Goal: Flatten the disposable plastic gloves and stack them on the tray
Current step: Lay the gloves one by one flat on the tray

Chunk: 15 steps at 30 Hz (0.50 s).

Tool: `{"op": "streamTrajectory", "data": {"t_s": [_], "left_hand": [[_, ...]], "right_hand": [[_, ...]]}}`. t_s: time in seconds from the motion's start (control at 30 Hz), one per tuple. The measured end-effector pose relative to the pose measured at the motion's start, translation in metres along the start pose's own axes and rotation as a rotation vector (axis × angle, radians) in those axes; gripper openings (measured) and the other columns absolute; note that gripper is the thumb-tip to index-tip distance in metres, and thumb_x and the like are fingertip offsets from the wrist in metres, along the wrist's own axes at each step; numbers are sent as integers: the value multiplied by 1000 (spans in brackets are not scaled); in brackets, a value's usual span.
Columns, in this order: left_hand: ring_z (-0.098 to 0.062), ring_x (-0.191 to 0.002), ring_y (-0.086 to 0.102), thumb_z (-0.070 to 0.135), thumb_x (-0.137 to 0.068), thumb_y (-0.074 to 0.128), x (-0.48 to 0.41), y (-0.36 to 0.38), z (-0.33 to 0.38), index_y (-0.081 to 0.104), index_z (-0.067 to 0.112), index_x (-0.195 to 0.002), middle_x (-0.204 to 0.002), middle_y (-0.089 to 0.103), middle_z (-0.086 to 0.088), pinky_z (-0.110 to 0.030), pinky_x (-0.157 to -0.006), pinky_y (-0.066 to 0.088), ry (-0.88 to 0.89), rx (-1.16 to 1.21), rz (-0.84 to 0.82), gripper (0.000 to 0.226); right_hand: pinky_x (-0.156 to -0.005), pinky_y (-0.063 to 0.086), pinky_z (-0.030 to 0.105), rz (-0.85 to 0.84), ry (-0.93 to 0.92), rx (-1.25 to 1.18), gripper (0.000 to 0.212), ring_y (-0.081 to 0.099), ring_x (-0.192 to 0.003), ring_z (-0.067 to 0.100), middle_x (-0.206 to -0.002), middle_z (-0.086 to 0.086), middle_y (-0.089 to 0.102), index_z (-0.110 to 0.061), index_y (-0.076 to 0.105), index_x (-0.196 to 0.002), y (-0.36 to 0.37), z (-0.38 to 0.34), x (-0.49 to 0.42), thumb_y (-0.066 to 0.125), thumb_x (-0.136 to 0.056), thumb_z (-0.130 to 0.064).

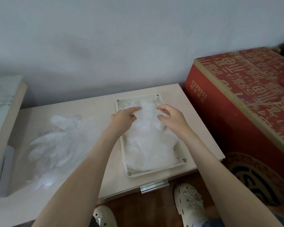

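Gloves (147,145) on tray (126,102): left hand (123,117) presses by one fingertip, right hand (170,117) loosely spread, gripping nothing; unpinned film may spring back wrinkled.

Red box (246,99) cut off at rt edge; loose glove pile (56,145) blurred; tray (129,173) floor mostly hidden.

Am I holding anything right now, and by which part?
Nothing is clearly gripped. The left hand presses one straight finger on the finger end of the top glove in the tray; the right hand curls over it, contact unclear.
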<state>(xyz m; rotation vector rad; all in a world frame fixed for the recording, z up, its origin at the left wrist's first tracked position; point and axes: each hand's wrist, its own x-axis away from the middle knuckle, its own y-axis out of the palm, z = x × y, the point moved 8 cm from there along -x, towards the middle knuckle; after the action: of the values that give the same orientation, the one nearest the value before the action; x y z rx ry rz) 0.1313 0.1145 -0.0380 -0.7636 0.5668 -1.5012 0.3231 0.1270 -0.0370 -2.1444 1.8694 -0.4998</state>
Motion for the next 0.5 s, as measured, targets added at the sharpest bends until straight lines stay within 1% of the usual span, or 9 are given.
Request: {"op": "streamTrajectory", "data": {"t_s": [0.07, 0.13, 0.2, 0.23, 0.27, 0.33, 0.4, 0.47, 0.5], "left_hand": [[-3, -95, 48, 19, -98, 43, 2, 1, 2, 53, 49, -127, -91, 58, 19, -28, -86, 18, 38, 18, -13, 43], [-4, -95, 48, 20, -99, 45, 5, 1, 2, 55, 49, -124, -88, 58, 17, -25, -82, 15, 73, 36, -6, 40], [-7, -100, 49, 19, -99, 47, 6, 0, 1, 56, 51, -121, -88, 61, 11, -24, -77, 15, 127, 44, 20, 40], [-9, -103, 50, 18, -99, 48, 6, -1, 1, 56, 53, -119, -90, 63, 8, -25, -79, 16, 159, 51, 27, 42], [-11, -104, 51, 17, -98, 49, 6, -1, 2, 56, 57, -115, -91, 64, 6, -27, -86, 18, 192, 67, 24, 44], [-14, -105, 53, 13, -97, 51, 7, -1, 6, 55, 64, -105, -90, 64, 10, -35, -100, 24, 251, 104, 2, 52], [-17, -105, 54, 11, -96, 50, 9, -3, 10, 57, 68, -95, -84, 61, 20, -38, -103, 25, 283, 132, -13, 57], [-16, -104, 50, 11, -98, 47, 10, -6, 10, 57, 68, -90, -79, 56, 24, -28, -99, 21, 284, 138, -24, 59], [-14, -104, 48, 10, -98, 46, 11, -7, 9, 57, 67, -90, -80, 56, 24, -24, -97, 19, 281, 140, -28, 59]], "right_hand": [[-95, 36, 17, 6, -9, 26, 46, 47, -128, 6, -135, -10, 53, -23, 51, -132, -1, -2, 1, 57, -89, -7], [-105, 33, 25, 64, -52, 182, 56, 41, -132, 10, -144, -10, 45, -24, 40, -141, -6, -8, -1, 56, -89, -10], [-111, 27, 34, 108, -98, 388, 61, 36, -136, 14, -149, -11, 40, -23, 36, -144, -6, -16, -6, 57, -88, -13], [-109, 24, 37, 122, -108, 490, 61, 35, -137, 18, -150, -10, 38, -22, 36, -144, -5, -18, -9, 59, -87, -16], [-106, 23, 37, 124, -110, 581, 63, 32, -137, 21, -151, -10, 36, -24, 36, -143, -2, -19, -12, 61, -86, -21], [-106, 19, 37, 64, -105, 692, 68, 23, -138, 23, -155, -11, 26, -30, 35, -144, 7, -21, -16, 66, -83, -31], [-109, 15, 38, -65, -127, 732, 78, 14, -140, 22, -157, -11, 15, -38, 29, -146, 17, -24, -20, 70, -79, -35], [-111, 12, 39, -212, -162, 734, 81, 7, -142, 20, -158, -11, 9, -46, 27, -145, 27, -29, -21, 71, -78, -31], [-112, 10, 39, -282, -175, 725, 78, 3, -143, 19, -158, -11, 7, -49, 30, -143, 31, -30, -21, 70, -79, -27]]}}
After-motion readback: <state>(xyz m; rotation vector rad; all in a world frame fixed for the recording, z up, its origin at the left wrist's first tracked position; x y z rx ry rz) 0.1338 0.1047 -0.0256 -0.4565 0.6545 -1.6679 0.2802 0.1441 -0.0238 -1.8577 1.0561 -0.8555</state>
